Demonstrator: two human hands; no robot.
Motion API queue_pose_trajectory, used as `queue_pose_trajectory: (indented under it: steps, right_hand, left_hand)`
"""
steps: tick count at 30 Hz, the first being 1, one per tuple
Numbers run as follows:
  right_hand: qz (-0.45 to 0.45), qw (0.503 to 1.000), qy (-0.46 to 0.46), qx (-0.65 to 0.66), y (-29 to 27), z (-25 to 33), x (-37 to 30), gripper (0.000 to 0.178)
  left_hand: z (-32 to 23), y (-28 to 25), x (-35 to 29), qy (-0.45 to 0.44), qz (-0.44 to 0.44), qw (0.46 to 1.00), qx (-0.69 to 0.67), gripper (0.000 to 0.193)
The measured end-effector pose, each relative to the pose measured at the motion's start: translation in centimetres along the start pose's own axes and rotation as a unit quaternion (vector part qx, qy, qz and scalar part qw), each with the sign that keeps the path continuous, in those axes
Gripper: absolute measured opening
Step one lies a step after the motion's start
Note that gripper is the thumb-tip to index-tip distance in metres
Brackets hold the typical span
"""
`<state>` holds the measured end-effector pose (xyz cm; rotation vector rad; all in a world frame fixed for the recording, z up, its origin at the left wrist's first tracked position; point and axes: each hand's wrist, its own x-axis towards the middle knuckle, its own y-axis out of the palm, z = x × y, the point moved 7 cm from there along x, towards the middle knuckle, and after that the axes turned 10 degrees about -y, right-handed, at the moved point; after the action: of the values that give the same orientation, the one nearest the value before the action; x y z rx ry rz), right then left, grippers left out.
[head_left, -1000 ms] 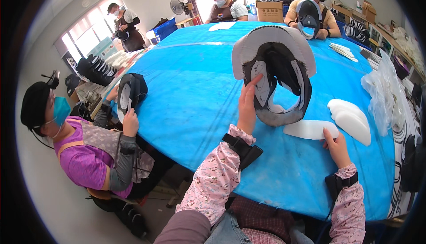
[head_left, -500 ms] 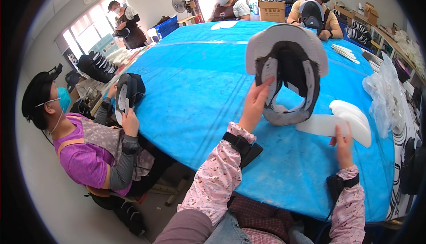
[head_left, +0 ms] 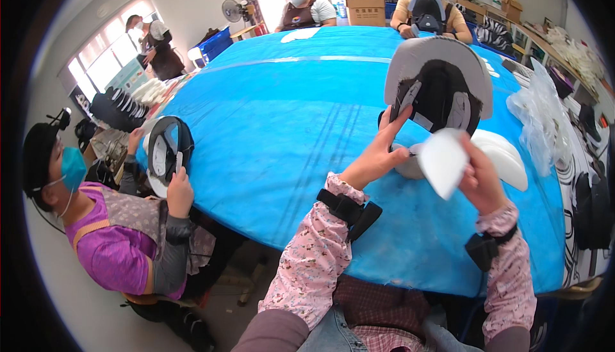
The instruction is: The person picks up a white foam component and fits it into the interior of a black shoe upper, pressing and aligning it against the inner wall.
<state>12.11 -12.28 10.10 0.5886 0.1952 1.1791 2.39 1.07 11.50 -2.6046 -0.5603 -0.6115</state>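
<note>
- A cap-like piece (head_left: pixel 446 89), dark inside, was held up above the near right part of the table, its wide pale brim (head_left: pixel 442 52) uppermost.
- Judged by its look, part of the work on it was done: the brim stood on the dark body, and light panels (head_left: pixel 459 111) showed on the inner sides.
- The left hand (head_left: pixel 375 162) gripped the piece by its left side.
- The right hand (head_left: pixel 484 184) pinched a blurred white pad (head_left: pixel 443 165) before the lower part of the piece; whether the two touched, I could not tell. The pad looked loose, so its fitting seemed left to do.
- More white pads (head_left: pixel 503 160) lay just beyond the right hand, apparently unused, on the blue table cover (head_left: pixel 275 153).
- A clear plastic bag (head_left: pixel 541 124) lay farther right.
- At the left, a co-worker in purple (head_left: pixel 118 249) held a similar piece (head_left: pixel 170 150); across the table another co-worker (head_left: pixel 402 14) had one too.
</note>
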Motion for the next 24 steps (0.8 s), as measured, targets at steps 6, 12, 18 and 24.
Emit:
queue_pose_trajectory:
  steps: [6,12,18,24]
  right_hand:
    - [-0.065,0.985,-0.028,-0.160,2.1,-2.8,2.3,0.032]
    - [-0.067,0.853,-0.187,-0.482,2.8,1.5,1.9,0.032]
    - [-0.092,0.747,-0.257,-0.606,5.1,3.3,1.1,0.032]
    - [-0.052,0.883,-0.232,-0.404,6.2,3.3,-0.1,0.039]
  left_hand:
    - [6.3,0.7,1.3,-0.017,0.030,0.991,-0.130,0.055]
    - [2.2,3.1,0.1,-0.134,0.078,0.979,-0.131,0.090]
    - [1.7,-0.1,-0.7,-0.121,-0.046,0.957,-0.259,0.039]
    - [0.5,2.6,-0.6,-0.117,-0.003,0.974,-0.195,0.030]
